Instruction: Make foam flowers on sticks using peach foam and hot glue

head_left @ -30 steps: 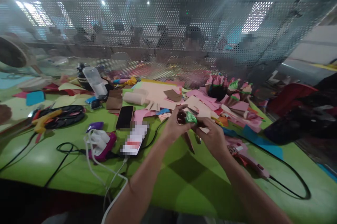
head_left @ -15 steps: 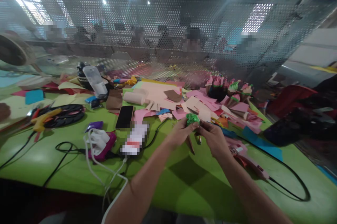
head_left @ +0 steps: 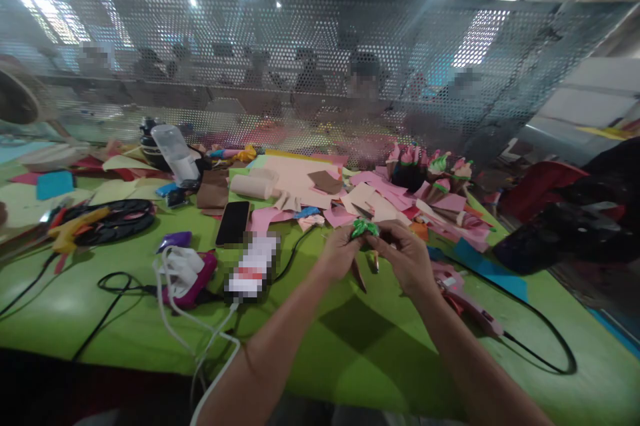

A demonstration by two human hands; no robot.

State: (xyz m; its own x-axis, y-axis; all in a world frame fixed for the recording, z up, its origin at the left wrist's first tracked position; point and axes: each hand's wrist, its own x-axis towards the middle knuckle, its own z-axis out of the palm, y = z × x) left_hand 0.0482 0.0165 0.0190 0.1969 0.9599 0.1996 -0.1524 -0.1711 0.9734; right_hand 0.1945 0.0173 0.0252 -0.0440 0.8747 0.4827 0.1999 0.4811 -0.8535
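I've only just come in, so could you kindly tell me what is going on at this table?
A person pinches a small green paper piece between the fingertips of the left hand and right hand, held just above the green table. A pink glue gun lies beside the right hand, pink paper scraps are piled just beyond, and a black phone lies to the left. Other people sit behind the perforated screen.

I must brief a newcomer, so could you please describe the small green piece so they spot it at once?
On the lime-green table, follow the person's forearms to where the left hand and right hand meet. Pinched between their fingertips is the green piece, small and crumpled. It is darker green than the table and held up, unlike the pink paper scraps lying behind it.
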